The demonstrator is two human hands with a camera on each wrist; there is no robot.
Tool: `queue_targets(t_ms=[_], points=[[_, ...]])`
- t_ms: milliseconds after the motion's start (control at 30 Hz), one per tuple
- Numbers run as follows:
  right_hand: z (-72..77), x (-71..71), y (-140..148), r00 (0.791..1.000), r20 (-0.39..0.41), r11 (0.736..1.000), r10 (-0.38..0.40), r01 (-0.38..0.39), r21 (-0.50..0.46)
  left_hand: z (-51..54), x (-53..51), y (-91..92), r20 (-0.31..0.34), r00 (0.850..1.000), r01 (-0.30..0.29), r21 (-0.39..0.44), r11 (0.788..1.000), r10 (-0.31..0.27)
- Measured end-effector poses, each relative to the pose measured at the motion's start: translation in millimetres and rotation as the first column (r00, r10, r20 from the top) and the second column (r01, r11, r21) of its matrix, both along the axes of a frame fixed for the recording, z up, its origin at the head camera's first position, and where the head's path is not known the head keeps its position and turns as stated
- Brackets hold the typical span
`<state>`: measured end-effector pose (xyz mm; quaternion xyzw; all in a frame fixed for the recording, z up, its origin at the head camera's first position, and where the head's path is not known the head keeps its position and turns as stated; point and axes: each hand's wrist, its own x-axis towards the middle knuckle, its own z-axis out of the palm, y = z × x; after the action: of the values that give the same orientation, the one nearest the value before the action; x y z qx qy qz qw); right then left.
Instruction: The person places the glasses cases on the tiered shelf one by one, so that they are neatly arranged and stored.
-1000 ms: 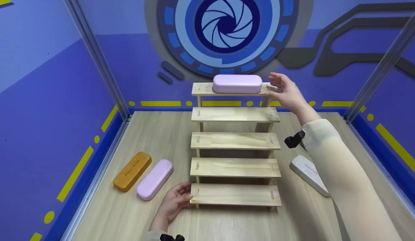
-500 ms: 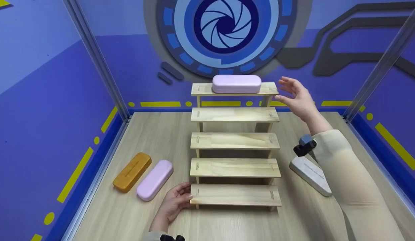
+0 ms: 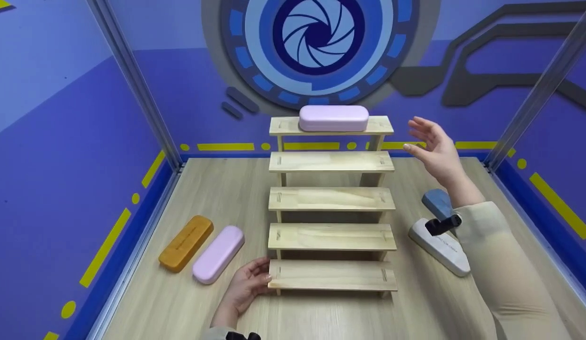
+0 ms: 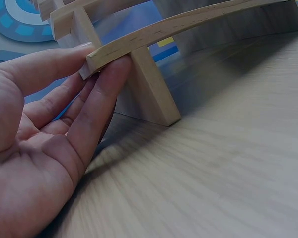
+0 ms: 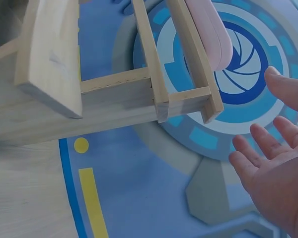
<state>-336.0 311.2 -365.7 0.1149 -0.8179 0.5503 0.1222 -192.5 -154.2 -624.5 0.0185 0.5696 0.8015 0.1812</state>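
A wooden stepped rack (image 3: 333, 198) with several shelves stands in the middle. Its lowest shelf (image 3: 335, 275) is pinched at the left end by my left hand (image 3: 245, 287). In the left wrist view the thumb lies on top and fingers (image 4: 107, 82) sit beneath the board. On the top shelf lies a lilac glasses case (image 3: 334, 118), lengthwise. My right hand (image 3: 439, 153) hovers to the right of that shelf, apart from it, fingers loosely bent and holding nothing. The right wrist view shows the same lilac case (image 5: 211, 34) beyond a gap from the fingers.
Left of the rack lie an orange-brown glasses case (image 3: 186, 243) and a second lilac case (image 3: 219, 255). To the right, a light grey case (image 3: 439, 248) and a blue case (image 3: 437, 203) lie partly behind the right sleeve. Patterned blue walls (image 3: 179, 94) enclose the table.
My right hand has moved away from the top shelf, to the right and slightly down. The blue case has come into fuller view. My left hand stays on the lowest shelf.
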Motion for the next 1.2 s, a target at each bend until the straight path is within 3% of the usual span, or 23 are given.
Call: queue_targets(t_ms=[333,600,1200], points=[[-20.5,22.5,15,0.998,-0.065,0.995,-0.006,-0.001,-0.102,2.0,-0.1,-0.2,0.026,1.0,-0.009,0.004,1.0,0.009],[-37.2,43.4,33,0.992,-0.123,0.963,0.039,-0.07,-0.261,2.5,0.1,1.2,0.02,1.0,-0.003,0.009,1.0,0.003],[-92.7,96.3,71,0.995,-0.096,0.904,0.032,-0.07,-0.422,1.2,0.2,0.8,0.003,1.0,0.002,0.007,1.0,-0.002]])
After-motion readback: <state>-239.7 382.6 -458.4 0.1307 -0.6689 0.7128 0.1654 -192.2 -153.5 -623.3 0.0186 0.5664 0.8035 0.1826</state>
